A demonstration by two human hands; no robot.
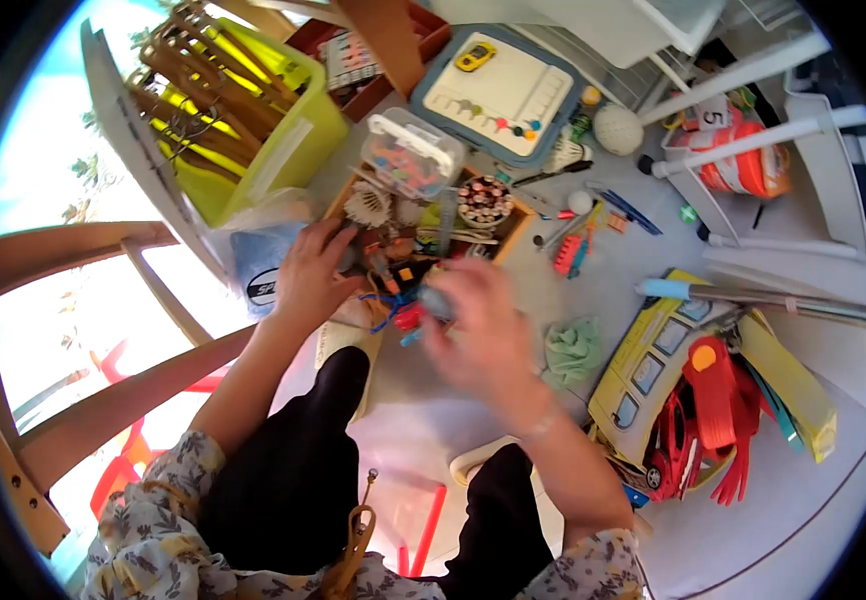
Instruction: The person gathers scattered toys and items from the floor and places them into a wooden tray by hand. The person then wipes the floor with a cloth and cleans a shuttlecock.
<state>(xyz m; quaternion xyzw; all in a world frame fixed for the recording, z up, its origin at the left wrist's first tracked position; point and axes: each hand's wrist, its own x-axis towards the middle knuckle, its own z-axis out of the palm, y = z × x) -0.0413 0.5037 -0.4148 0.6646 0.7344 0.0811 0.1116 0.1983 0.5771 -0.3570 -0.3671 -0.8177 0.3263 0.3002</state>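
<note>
My right hand (483,335), smeared by motion, holds a small grey rounded object (438,303) in its fingertips above the front of a wooden box (515,236). My left hand (313,275) lies with fingers apart at the box's left side, near a white shuttlecock (368,204). Small toys and odds and ends fill the box, among them a red piece (408,318) beside the grey object. A round container of pencils (485,202) stands in the box's back right part. A clear lidded tub (411,155) rests at its back edge.
A green bin of hangers (293,150) is at the upper left. Behind the box lies a drawing board (498,90). A green cloth (573,350) and a yellow bus-shaped box (643,375) with red toys are on the right. White racks (743,150) stand at the upper right.
</note>
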